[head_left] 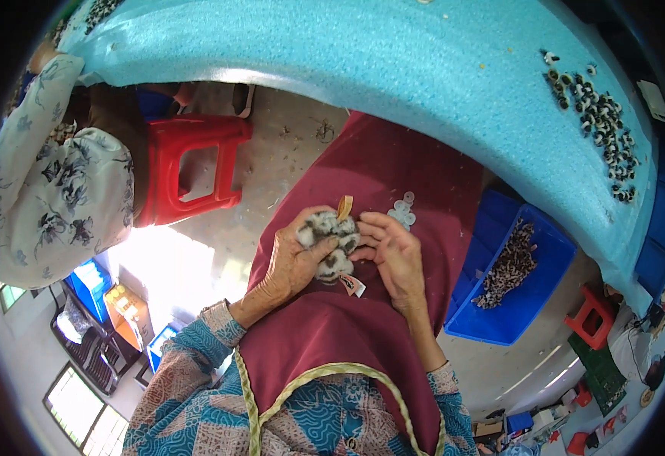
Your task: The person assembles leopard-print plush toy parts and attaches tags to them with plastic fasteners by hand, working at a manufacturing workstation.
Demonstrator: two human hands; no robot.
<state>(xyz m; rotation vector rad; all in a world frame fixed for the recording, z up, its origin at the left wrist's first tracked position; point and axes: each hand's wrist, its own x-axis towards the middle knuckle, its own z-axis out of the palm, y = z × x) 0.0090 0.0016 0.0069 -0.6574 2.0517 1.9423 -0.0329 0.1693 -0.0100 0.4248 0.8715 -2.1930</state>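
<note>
A small plush toy with mottled white, grey and black fur is held above my lap. My left hand wraps around its left side, thumb pressed across the front. On the opposite side, the bent fingers of my right hand grip the toy's edge; their tips are partly hidden by the fur. A tan loop sticks up from the toy's top, and a white label hangs at its bottom. Beside my right hand, several translucent plastic discs lie on my maroon apron.
A table with a light-blue cover curves across the far side, bearing a pile of small black-and-white pieces. A blue bin with brown-and-white pieces stands right of my lap. At left, a person in a floral sleeve sits by a red stool.
</note>
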